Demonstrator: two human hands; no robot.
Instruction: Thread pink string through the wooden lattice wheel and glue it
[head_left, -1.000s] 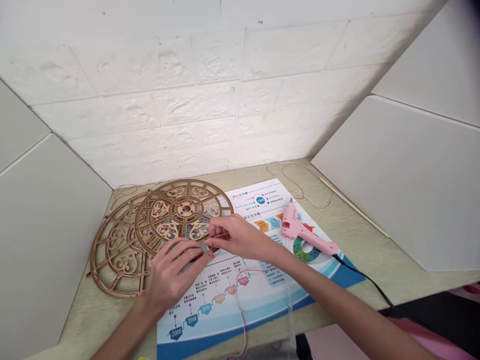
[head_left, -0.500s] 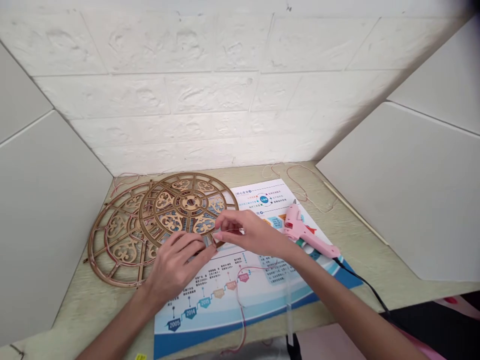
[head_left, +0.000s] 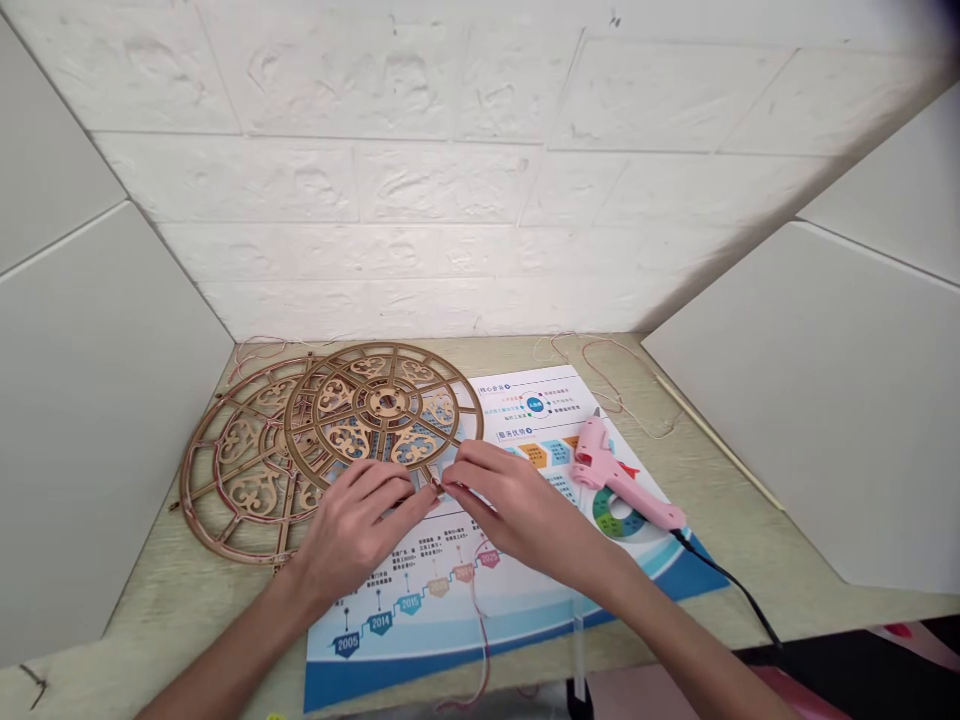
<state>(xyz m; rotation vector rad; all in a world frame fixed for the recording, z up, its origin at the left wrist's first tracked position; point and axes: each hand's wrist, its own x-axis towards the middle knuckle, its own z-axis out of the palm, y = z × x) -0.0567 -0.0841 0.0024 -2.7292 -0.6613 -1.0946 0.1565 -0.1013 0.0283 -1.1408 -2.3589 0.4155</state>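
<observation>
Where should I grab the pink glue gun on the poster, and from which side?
Grip the pink glue gun's handle from the near right: the gun lies flat, handle end toward you at the black cord, nozzle pointing away.

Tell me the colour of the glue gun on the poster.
The glue gun is pink, and it shows best in the head view.

The person's left hand (head_left: 352,527) and right hand (head_left: 517,507) reached forward, palms down, nearly meeting at center.
</observation>
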